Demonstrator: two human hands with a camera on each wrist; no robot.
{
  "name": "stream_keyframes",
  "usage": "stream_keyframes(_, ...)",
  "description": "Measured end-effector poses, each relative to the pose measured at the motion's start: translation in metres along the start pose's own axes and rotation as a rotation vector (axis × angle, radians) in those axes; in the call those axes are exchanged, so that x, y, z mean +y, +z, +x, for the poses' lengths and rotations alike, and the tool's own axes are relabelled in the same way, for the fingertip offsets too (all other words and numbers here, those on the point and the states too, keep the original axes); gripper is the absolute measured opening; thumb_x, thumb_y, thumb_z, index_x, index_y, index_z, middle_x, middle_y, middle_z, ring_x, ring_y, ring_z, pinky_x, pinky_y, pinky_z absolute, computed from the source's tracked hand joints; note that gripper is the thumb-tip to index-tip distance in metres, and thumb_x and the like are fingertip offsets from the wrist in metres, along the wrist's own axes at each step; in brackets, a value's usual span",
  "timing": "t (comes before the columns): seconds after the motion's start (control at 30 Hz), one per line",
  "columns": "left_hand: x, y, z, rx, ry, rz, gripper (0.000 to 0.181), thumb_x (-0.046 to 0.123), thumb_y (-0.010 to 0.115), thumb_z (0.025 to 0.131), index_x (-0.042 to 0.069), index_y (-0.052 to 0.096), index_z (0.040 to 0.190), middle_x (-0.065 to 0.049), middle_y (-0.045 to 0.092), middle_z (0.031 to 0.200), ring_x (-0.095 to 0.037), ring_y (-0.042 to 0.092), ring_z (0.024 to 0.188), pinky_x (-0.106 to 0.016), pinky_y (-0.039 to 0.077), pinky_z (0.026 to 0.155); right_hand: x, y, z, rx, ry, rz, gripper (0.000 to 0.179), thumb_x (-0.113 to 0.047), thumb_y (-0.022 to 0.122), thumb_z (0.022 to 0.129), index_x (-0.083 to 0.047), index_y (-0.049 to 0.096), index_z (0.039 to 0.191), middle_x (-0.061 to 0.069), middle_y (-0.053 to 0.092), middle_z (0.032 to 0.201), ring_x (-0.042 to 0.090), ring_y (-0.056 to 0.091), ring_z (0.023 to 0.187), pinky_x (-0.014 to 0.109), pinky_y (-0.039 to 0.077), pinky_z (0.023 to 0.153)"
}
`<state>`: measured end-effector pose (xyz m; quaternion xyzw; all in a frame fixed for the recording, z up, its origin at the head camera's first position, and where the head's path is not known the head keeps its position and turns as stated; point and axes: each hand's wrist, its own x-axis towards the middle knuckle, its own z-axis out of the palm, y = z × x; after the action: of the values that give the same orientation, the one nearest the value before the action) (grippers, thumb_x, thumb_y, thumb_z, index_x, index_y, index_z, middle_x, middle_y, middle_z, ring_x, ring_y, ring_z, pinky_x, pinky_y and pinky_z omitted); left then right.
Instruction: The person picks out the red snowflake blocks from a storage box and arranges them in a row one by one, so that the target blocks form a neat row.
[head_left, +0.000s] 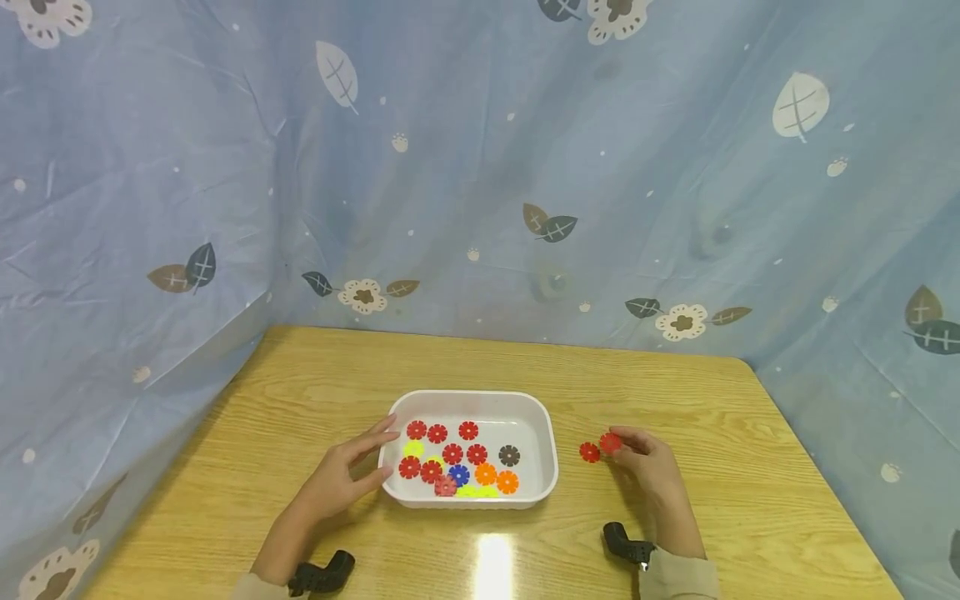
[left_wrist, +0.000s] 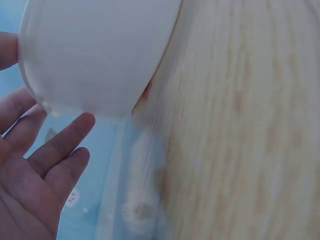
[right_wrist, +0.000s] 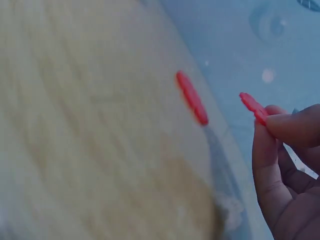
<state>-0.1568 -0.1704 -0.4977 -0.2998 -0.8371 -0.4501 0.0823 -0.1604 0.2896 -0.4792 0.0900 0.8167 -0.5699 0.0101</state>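
Observation:
A white plastic tray (head_left: 551,454) holds notched discs in red, yellow, orange, blue and dark grey. My left hand (head_left: 341,475) is at the tray's left end, fingers fairly straight and spread, touching the rim; in the left wrist view fingers (left_wrist: 60,142) lie along the tray's outer wall (left_wrist: 95,60). Right of the tray, my right hand (head_left: 654,467) pinches a red notched disc (head_left: 610,442) between thumb and fingertips. That disc (right_wrist: 252,106) is held off the table in the right wrist view. Another red notched disc (head_left: 589,452) lies on the table just left of it.
The wooden table (head_left: 322,367) reaches back to a blue curtain (head_left: 450,167) with leaf and flower prints, which also hangs along both sides. A black wrist strap mount (head_left: 626,543) sits on the right wrist and a matching mount (head_left: 324,573) on the left.

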Motion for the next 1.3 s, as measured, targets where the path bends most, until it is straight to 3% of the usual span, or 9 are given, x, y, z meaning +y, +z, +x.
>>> stream_keyframes(0.27,0.001,-0.001,0.000,0.001,0.018,-0.004,0.042,0.011,0.068,0.087,0.002,0.058,0.127,-0.016,0.042,0.147,-0.031,0.045,0.131,-0.012,0.032,0.104,0.012,-0.003,0.002,0.014,0.030,-0.105,0.039,0.001,0.054,0.090,0.004,0.055,0.129,0.021,0.057,0.125,0.006,0.052,0.096,0.015,0.047,0.074)
stream_keyframes(0.57,0.001,-0.001,0.000,0.005,0.033,-0.011,0.044,0.008,0.069,0.085,0.001,0.057,0.127,-0.019,0.042,0.146,-0.034,0.047,0.129,-0.013,0.034,0.103,0.013,0.000,0.002,0.051,-0.006,-0.232,0.037,0.004,0.057,0.087,0.005,0.058,0.123,0.022,0.062,0.113,0.018,0.055,0.093,0.019,0.046,0.064)
stream_keyframes(0.8,0.000,0.000,0.000,0.002,0.017,-0.021,0.043,0.008,0.068,0.086,0.001,0.057,0.127,-0.017,0.042,0.146,-0.036,0.047,0.128,-0.014,0.034,0.103,0.010,0.001,-0.001,0.041,-0.055,-0.296,0.035,0.004,0.056,0.086,0.007,0.059,0.121,0.025,0.062,0.116,0.031,0.058,0.104,0.025,0.050,0.076)
stream_keyframes(1.03,-0.006,0.000,0.000,0.008,0.011,-0.042,0.043,0.012,0.068,0.087,0.000,0.057,0.127,-0.016,0.041,0.147,-0.011,0.040,0.134,-0.010,0.031,0.103,0.002,-0.006,-0.005,0.048,-0.035,-0.235,0.040,-0.005,0.054,0.093,0.006,0.049,0.132,0.027,0.053,0.129,0.038,0.052,0.117,0.020,0.051,0.081)
stream_keyframes(1.13,-0.006,0.000,0.000,0.001,0.004,-0.033,0.043,0.014,0.067,0.088,0.001,0.057,0.128,-0.016,0.041,0.147,-0.009,0.039,0.135,-0.010,0.031,0.103,-0.006,-0.006,-0.008,0.048,-0.071,-0.172,0.042,-0.009,0.055,0.095,0.005,0.047,0.134,0.025,0.051,0.133,0.036,0.051,0.122,0.016,0.049,0.085)
stream_keyframes(1.3,-0.006,0.000,0.000,-0.004,0.003,-0.013,0.043,0.015,0.067,0.089,0.001,0.057,0.128,-0.016,0.041,0.148,-0.013,0.041,0.134,-0.010,0.031,0.104,-0.017,-0.001,-0.008,0.036,-0.172,-0.061,0.044,-0.010,0.058,0.093,0.004,0.047,0.134,0.024,0.052,0.133,0.010,0.058,0.112,0.007,0.046,0.081)
